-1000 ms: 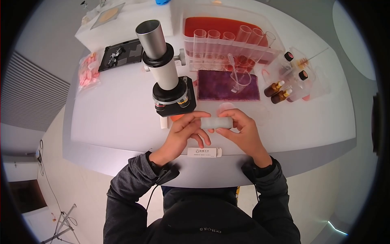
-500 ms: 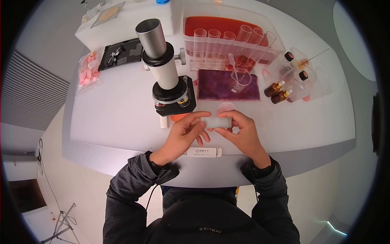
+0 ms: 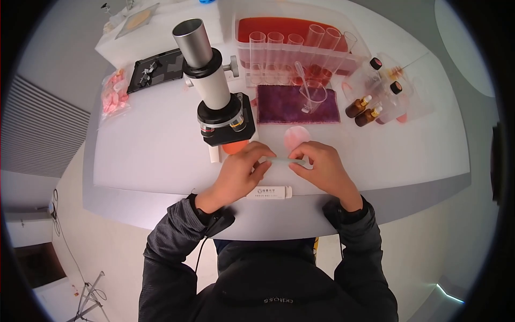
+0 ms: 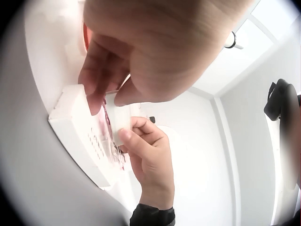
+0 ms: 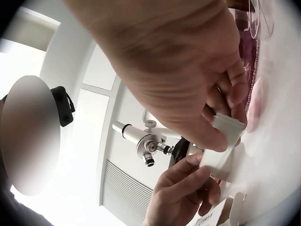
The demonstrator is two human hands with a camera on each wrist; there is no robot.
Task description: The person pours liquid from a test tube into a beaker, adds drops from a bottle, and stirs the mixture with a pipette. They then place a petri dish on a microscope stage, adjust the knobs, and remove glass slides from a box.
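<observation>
Between both hands is a small, flat, frosted-white plastic case (image 3: 282, 160), seen nearly edge-on in the head view. My left hand (image 3: 237, 173) pinches its left end with thumb and fingers. At the opposite end, my right hand (image 3: 327, 169) grips it likewise. The right wrist view shows the case (image 5: 225, 143) with a ridged end beside the right thumb. Below the hands, by the table's front edge, lies a white printed carton (image 3: 270, 192) with its right-end flap open. A microscope (image 3: 214, 91) stands just beyond the left hand.
A pale pink disc (image 3: 296, 138) lies beyond the right hand. Behind are a purple mat (image 3: 279, 107) with a beaker (image 3: 316, 95) holding a pipette, and racked test tubes before a bin of red liquid (image 3: 289, 28). Dropper bottles (image 3: 368, 116) stand to the right.
The case has turned from showing its broad face to nearly edge-on. My left fingers have curled in onto its left end. The head view has shifted slightly.
</observation>
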